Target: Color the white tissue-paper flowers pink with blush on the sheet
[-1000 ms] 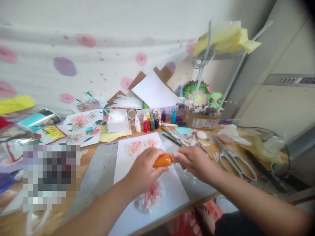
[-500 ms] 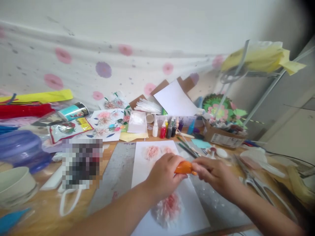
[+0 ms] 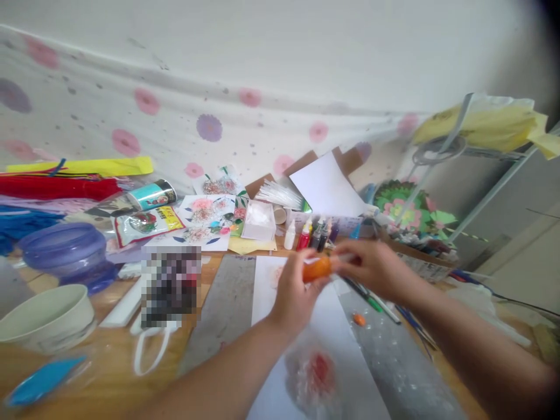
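Note:
My left hand [image 3: 292, 297] is closed around a small orange squeeze bottle [image 3: 317, 269], tipped sideways above the paper. At the bottle's right end, the fingers of my right hand [image 3: 371, 262] pinch its tip, where a pale bit shows; the fingers hide most of it. Below lies a white sheet of paper [image 3: 339, 321] with a blurred pink-red ruffled flower [image 3: 321, 370] on its near part. Another flower farther up is mostly covered by my left hand. A small orange piece, like a cap [image 3: 359, 319], rests on the grey mat [image 3: 385, 350].
Several colour bottles [image 3: 305, 236] stand behind the paper. Pens [image 3: 371, 298] lie on the right. On the left are a bowl [image 3: 52, 318], a purple container [image 3: 65, 251], a snack bag [image 3: 149, 224] and a blue packet [image 3: 46, 379]. A cardboard box [image 3: 424, 265] sits back right.
Both hands have moved up and away with the orange bottle. The orange piece on the mat now shows to the right of the paper. The view has shifted, moving the background rightward.

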Tool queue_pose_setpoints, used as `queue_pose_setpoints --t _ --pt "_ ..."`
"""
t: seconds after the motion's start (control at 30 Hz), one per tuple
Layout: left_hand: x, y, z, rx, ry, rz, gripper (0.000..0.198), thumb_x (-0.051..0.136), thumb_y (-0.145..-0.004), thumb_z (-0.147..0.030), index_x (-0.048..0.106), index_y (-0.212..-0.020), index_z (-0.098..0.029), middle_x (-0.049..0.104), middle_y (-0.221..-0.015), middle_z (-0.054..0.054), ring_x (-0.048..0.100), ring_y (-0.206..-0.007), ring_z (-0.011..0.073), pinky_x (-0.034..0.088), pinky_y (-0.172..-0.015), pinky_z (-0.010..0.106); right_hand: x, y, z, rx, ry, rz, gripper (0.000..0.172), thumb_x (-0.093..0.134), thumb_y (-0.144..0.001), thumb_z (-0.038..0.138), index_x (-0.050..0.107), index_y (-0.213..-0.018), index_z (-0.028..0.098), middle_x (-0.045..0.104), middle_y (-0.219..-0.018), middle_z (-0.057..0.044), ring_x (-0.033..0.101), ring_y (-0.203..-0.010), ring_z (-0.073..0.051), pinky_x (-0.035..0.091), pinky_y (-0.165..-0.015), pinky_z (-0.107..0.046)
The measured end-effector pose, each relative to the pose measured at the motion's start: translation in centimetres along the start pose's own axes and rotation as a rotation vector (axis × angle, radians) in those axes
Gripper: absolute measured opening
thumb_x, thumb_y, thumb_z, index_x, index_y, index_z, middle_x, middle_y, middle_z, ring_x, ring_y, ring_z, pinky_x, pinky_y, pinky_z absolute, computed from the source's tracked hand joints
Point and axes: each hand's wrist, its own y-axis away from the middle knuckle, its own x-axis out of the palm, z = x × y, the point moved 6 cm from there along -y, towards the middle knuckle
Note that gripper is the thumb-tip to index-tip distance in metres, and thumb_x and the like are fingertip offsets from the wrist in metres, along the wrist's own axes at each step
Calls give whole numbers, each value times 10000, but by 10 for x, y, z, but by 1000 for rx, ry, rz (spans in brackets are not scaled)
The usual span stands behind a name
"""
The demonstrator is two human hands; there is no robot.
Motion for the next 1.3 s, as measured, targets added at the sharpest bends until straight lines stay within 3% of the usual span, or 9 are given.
queue_pose_setpoints --t 0.1,0.2,0.43,0.63,0.8,0.9,1.0,1.2,1.3 --pt "-43 -16 26 -182 47 -419 359 560 -856 -410 469 -1160 -240 523 -1209 85 539 -1047 216 435 -916 380 4 -63 13 -55 179 37 182 621 -776 333 691 -894 214 722 -815 -31 646 -732 -192 438 -638 -265" --pt "-68 -28 44 -219 63 -566 313 482 -880 -345 421 -1158 -214 495 -1199 99 517 -1046 203 422 -937 388 36 -118 18 -99 392 156 211 604 -780 253 702 -963 220 722 -951 -50 640 -854 -212 433 -690 -263" --pt "-72 -31 61 -209 70 -656 306 515 -806 -222 480 -1108 -195 540 -1114 84 541 -943 189 446 -896 370 106 -171 8 -129 530 282 219 726 -690 273 741 -906 241 680 -1051 -80 569 -1062 -289 437 -844 -327" --pt "-71 -31 64 -216 30 -662 287 496 -776 -154 510 -1062 -177 555 -1087 100 532 -957 208 428 -910 387 91 -197 -9 -82 536 253 361 510 -916 382 590 -1226 213 571 -1261 -99 537 -1132 -240 433 -942 -359" --pt "-72 -29 61 -215 14 -665 278 506 -765 -139 523 -1038 -184 565 -1068 90 535 -929 203 441 -882 379 101 -201 -23 -35 551 461 269 566 -909 333 602 -1119 168 617 -1147 -71 612 -980 -191 522 -844 -402" --pt "-72 -29 59 -206 1 -666 269 502 -765 -124 527 -1024 -193 577 -1064 81 539 -920 195 446 -874 373 108 -198 -22 -36 563 481 264 568 -909 333 605 -1104 160 624 -1123 -67 619 -961 -185 528 -831 -397" --pt "-71 -29 55 -179 -23 -651 269 516 -763 -128 531 -1023 -196 581 -1057 75 536 -893 193 449 -856 375 86 -194 -17 -13 568 371 219 601 -881 301 647 -1040 159 662 -1069 -66 624 -963 -199 508 -850 -376" --pt "-62 -25 39 -54 -90 -569 274 570 -757 -158 534 -1024 -207 577 -1066 66 524 -930 209 415 -886 399 -20 -152 -11 23 501 38 252 580 -833 288 697 -1037 197 726 -997 -39 645 -934 -200 467 -786 -263" --pt "-57 -23 27 35 -128 -524 263 574 -769 -178 536 -1026 -215 579 -1052 61 526 -946 214 413 -878 395 -46 -121 -10 -19 430 -18 222 625 -788 308 730 -958 212 744 -867 -14 662 -802 -174 460 -719 -245"
